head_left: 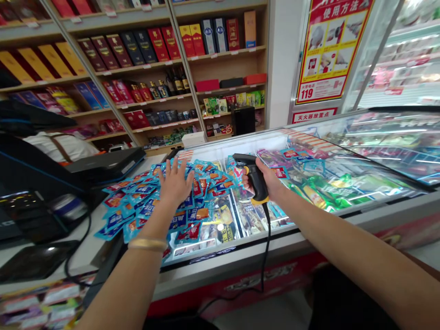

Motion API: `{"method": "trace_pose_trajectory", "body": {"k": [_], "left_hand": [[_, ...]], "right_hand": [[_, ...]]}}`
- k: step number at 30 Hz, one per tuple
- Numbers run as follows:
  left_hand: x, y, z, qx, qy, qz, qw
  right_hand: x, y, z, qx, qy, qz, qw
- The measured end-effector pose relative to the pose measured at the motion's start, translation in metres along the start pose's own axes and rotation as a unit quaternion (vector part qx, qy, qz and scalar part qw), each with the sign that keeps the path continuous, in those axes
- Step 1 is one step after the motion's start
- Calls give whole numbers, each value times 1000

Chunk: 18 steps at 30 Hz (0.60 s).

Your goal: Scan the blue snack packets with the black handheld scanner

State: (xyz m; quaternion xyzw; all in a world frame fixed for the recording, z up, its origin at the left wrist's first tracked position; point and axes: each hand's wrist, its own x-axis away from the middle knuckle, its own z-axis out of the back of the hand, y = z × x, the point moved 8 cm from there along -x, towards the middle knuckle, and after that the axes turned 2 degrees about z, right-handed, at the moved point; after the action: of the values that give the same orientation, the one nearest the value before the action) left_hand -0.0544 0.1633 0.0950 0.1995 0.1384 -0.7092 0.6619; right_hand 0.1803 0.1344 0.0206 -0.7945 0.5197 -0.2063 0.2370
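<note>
Several small blue and red snack packets (137, 201) lie spread in a heap across the glass lid of a chest freezer (240, 229) and the counter beside it. My left hand (175, 183) rests flat on the heap with fingers spread apart. A gold bangle (147, 244) sits on that wrist. My right hand (266, 181) is wrapped round the handle of a black and yellow barcode scanner (254, 176), whose head points at the packets. The scanner's black cable (265, 247) hangs down over the freezer's front edge.
A till screen and other black devices (41, 183) stand on the white counter at left. A person in a white top (62, 146) sits behind them. Shelves of boxed goods and bottles (154, 59) fill the back wall. Another freezer lid (378, 142) lies to the right.
</note>
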Motion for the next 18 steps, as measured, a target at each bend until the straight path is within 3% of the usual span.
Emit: {"method": "trace_pose_trajectory", "body": {"k": [4, 7, 11, 14, 18], "left_hand": [[-4, 29, 5, 40, 54, -32, 997], [-6, 74, -1, 70, 61, -82, 992], [-1, 161, -28, 131, -14, -173, 976], [8, 223, -55, 167, -85, -220, 957], [18, 271, -86, 160, -166, -237, 944]], "right_hand": [[16, -37, 21, -7, 7, 40, 999], [32, -70, 46, -2, 21, 78, 997], [54, -103, 83, 0, 61, 117, 991], [64, -114, 103, -8, 94, 133, 987], [67, -114, 107, 21, 106, 143, 984]]}}
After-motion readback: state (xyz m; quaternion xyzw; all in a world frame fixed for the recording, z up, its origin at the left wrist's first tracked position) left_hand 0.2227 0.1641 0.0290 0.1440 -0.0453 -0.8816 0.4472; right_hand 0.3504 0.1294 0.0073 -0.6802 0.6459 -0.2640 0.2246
